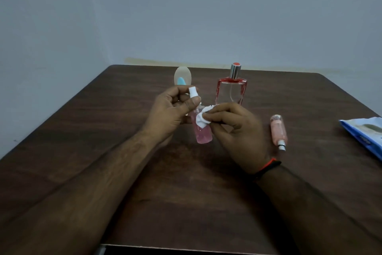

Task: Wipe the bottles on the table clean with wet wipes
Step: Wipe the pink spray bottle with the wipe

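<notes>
So the person's got the pink spray bottle up off the dark wooden table, held more or less upright over the middle of it. The left hand has its fingers curled round the neck, right under the white nozzle, thumb pressed across the front. The right hand pinches a scrunched white wet wipe between thumb and fingertips and has it pressed against the upper part of the bottle's body. There's a red and black band on that wrist.

Behind the hands, a tall clear bottle with red edges and a silver cap stands upright near the far edge. Left of it, partly hidden by the left hand, is a rounded pale bottle with a light blue patch. A small peach spray bottle lies on its side just right of the right hand, nozzle pointing toward the near edge. The blue wipes pack sits at the right edge of the table, well apart from everything else.
</notes>
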Demonstrator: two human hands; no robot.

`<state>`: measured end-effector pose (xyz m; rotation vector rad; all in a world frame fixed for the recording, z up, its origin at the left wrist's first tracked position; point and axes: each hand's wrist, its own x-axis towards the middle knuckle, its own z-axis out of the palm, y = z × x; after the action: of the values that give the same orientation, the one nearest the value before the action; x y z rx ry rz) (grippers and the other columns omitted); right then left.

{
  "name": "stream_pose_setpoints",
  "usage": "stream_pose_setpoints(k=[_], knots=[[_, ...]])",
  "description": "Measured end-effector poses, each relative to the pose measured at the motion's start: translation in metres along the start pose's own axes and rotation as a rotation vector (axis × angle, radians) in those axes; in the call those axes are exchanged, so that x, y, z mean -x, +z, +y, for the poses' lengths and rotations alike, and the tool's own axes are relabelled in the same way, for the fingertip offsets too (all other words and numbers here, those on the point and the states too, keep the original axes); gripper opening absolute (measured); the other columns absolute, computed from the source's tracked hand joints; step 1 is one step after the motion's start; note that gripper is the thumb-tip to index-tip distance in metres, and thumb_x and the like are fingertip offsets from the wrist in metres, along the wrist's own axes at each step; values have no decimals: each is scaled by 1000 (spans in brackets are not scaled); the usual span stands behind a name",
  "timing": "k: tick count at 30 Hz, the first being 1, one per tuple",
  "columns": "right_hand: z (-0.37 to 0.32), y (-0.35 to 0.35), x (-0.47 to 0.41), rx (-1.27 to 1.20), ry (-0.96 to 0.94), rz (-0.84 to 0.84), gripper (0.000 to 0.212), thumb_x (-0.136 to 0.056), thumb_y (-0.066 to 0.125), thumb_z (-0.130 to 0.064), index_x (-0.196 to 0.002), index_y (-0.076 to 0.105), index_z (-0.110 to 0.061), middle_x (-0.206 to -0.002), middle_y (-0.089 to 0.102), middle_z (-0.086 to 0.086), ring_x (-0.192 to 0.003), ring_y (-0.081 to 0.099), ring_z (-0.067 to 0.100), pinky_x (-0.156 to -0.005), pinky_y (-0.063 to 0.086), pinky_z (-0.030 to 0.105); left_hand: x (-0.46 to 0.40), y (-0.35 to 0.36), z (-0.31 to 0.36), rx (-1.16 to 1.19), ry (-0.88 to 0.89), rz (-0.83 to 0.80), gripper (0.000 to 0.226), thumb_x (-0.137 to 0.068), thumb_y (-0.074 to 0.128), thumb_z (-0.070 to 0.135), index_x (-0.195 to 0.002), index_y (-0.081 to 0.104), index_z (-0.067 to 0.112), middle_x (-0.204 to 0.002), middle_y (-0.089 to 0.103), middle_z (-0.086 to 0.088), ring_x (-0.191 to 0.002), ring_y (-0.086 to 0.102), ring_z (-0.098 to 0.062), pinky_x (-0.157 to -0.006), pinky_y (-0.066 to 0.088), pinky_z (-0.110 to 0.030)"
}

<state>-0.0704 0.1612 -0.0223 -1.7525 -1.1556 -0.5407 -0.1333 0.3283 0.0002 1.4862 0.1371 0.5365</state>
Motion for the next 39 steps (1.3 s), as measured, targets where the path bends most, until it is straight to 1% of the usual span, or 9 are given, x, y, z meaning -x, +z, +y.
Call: stream_pose_setpoints(k=[5,9,13,16,21,25,30,35,39], knots=[[-1,-4,5,24,-46,-103,14,-80,72,-4,-91,79,-10,-96,71,0,-93,63,4,-85,49,12,-3,-5,0,28,-3,55,36,-90,66,4,-125,60,2,-101,55,-16,-88,66,-17,-60,58,-28],[-4,-4,4,2,-22,-25,15,-80,73,0,-92,78,-7,-96,72,2,-93,65,7,-85,50,13,0,-1,1,16,4,48,34,-90,66,3,-123,61,3,-95,56,-12,-81,68,-11,-59,58,-27],[-8,-1,2,70,-53,67,18,-85,71,-1,-101,77,-6,-103,70,6,-97,66,18,-85,54,30,5,9,0,-12,17,10,26,-85,72,2,-109,64,6,-79,57,-6,-67,67,-8,-54,56,-27],[-8,-2,2,141,-131,21,18,-88,66,-9,-102,76,-5,-105,69,8,-98,63,21,-85,51,33,5,10,1,-33,32,48,26,-83,75,5,-106,63,4,-69,58,1,-63,66,-8,-52,56,-27],[-10,-4,3,251,-249,-149,17,-86,63,-11,-93,77,-7,-96,68,7,-91,59,21,-80,46,28,1,5,3,-70,7,155,37,-81,79,11,-111,60,0,-71,58,-4,-60,67,-9,-50,55,-29],[-9,-2,5,247,-250,-149,22,-87,57,-14,-87,78,-7,-91,68,5,-86,60,21,-75,46,30,0,1,2,-79,-6,177,38,-81,80,12,-110,60,-2,-75,59,-9,-63,69,-12,-51,56,-33],[-12,0,2,269,-245,-69,18,-89,61,-9,-96,77,-4,-99,69,10,-94,61,26,-84,47,33,2,8,4,-66,-22,151,35,-79,81,9,-102,58,-5,-74,57,-13,-56,66,-12,-46,52,-27],[-14,2,3,299,-285,-85,22,-85,68,-1,-106,74,-2,-109,68,14,-104,60,27,-100,38,24,4,10,5,-37,-63,161,31,-78,82,9,-89,54,3,-67,61,-9,-50,63,-13,-43,50,-27],[-14,1,5,351,-341,-189,21,-84,62,-1,-101,74,-3,-106,67,10,-99,59,27,-91,46,28,0,2,7,-5,-78,241,31,-78,82,12,-81,51,9,-85,69,-20,-63,71,-26,-49,55,-35]])
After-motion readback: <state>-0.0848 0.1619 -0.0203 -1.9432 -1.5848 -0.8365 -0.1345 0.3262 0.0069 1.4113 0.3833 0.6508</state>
